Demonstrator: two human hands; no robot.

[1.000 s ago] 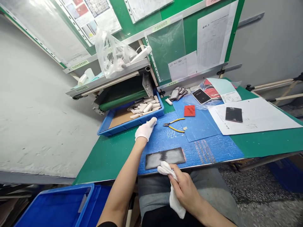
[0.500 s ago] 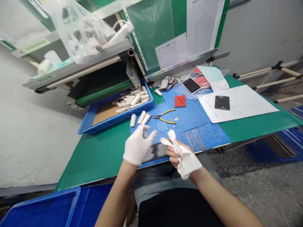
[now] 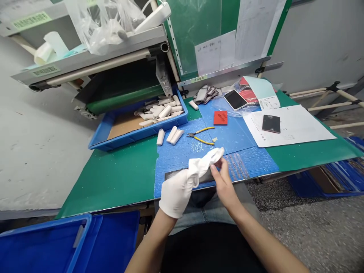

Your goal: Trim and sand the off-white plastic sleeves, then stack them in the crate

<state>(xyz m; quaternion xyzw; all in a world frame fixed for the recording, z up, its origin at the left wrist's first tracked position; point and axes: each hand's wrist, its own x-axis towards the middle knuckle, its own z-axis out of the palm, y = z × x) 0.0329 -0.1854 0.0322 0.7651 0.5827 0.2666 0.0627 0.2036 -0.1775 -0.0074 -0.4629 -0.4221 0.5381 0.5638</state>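
My left hand (image 3: 174,192) wears a white glove and grips a second, loose white glove (image 3: 205,163). That loose glove stretches in a crumpled roll toward my bare right hand (image 3: 225,185), whose thumb and fingers pinch its far end. Both hands are above the blue mat (image 3: 165,163) at the bench's front edge. A dark flat strip (image 3: 178,174) lies partly hidden beneath them. Just beyond are yellow-handled nippers (image 3: 202,137), their jaws pointing left. Several small white rounded pieces (image 3: 173,135) lie left of the nippers.
A blue tray (image 3: 125,138) of similar white pieces stands at the back left under a shelf (image 3: 105,62). A red square (image 3: 220,117), a phone (image 3: 235,99) and a dark square (image 3: 271,123) on white paper (image 3: 301,131) lie rightward. Blue bins (image 3: 113,242) sit below left.
The loose glove was draped over my right palm and wrist; now that hand is bare and the glove spans both hands. My left hand has moved right and closed on it.
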